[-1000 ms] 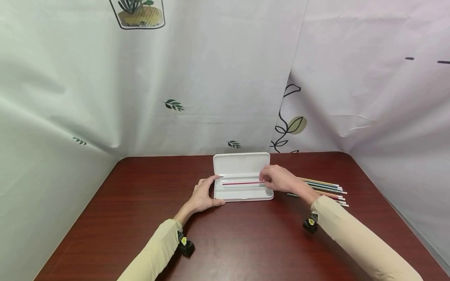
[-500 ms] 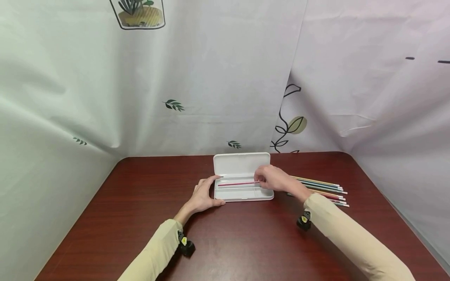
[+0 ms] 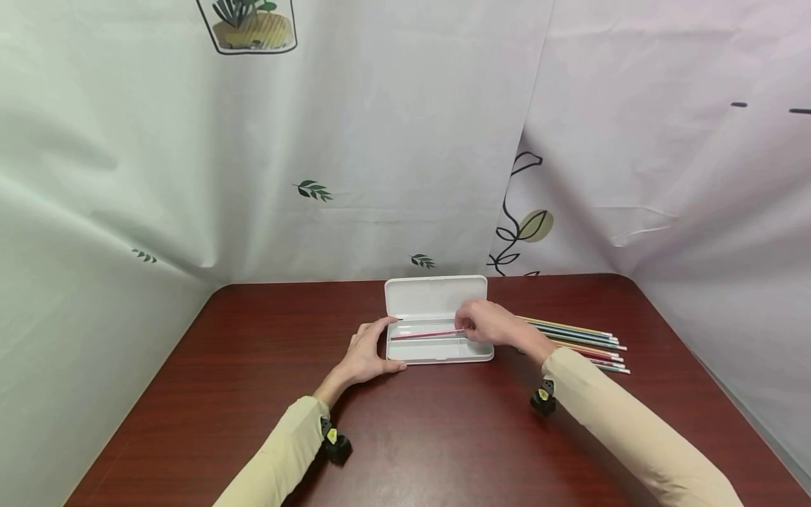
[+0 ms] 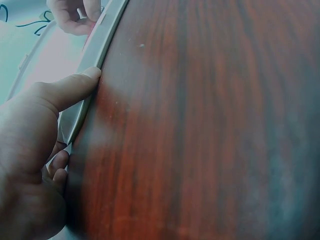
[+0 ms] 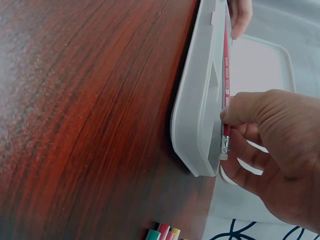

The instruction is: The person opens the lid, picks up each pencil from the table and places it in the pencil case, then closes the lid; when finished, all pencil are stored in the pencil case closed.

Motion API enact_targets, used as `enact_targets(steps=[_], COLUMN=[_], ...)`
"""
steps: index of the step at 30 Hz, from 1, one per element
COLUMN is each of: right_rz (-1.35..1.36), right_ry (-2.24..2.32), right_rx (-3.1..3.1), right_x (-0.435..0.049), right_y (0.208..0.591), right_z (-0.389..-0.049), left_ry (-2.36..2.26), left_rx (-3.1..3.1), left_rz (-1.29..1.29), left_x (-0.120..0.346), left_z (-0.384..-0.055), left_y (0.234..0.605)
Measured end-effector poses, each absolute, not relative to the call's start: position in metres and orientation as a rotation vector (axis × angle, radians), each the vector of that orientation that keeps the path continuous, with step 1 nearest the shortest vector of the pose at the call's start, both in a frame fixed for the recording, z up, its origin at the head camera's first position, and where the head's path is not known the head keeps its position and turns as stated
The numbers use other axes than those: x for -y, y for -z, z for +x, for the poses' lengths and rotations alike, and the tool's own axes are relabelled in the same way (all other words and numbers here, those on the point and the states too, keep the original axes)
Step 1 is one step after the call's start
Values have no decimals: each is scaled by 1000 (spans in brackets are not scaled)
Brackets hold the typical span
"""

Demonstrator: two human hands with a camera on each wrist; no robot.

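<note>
A white pencil case point(image 3: 437, 358) lies on the table with its lid point(image 3: 436, 296) raised at the back. My right hand point(image 3: 486, 322) pinches a red pencil point(image 3: 421, 335) near its eraser end, over the case's tray. In the right wrist view, the thumb and fingers hold the pencil point(image 5: 226, 75) just above its metal ferrule, with the white eraser past them. My left hand point(image 3: 366, 352) grips the case's left end, thumb at the front edge and a finger at the back corner. In the left wrist view, that thumb point(image 4: 75, 89) presses on the rim.
Several pencils point(image 3: 576, 338) of different colours lie on the dark red wooden table point(image 3: 405, 436) right of the case, partly hidden by the right forearm. A divider splits the case's front compartment. A white patterned cloth point(image 3: 380, 141) hangs behind and beside the table.
My right hand has moved slightly left with the red pencil. The pencil's left tip has shifted left and toward the front of the tray. My left hand has stayed on the case.
</note>
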State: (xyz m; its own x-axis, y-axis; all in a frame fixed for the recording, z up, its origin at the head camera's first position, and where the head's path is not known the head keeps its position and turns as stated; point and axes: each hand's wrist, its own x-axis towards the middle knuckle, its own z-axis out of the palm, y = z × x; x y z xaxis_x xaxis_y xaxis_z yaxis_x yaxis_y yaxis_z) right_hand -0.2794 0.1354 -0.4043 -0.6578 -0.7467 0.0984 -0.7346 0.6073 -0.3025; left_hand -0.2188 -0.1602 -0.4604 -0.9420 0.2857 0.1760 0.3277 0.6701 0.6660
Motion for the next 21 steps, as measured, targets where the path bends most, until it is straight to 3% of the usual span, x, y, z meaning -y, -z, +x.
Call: enact_targets(steps=[21], right_rz=[-1357], right_ry=[522], right_rx=[-2726], right_x=[-135], right_y=[406], right_z=[-282], left_ry=[1148], left_rx=[2821], left_rz=[-510], left_x=[160], left_z=[-217], left_y=[459])
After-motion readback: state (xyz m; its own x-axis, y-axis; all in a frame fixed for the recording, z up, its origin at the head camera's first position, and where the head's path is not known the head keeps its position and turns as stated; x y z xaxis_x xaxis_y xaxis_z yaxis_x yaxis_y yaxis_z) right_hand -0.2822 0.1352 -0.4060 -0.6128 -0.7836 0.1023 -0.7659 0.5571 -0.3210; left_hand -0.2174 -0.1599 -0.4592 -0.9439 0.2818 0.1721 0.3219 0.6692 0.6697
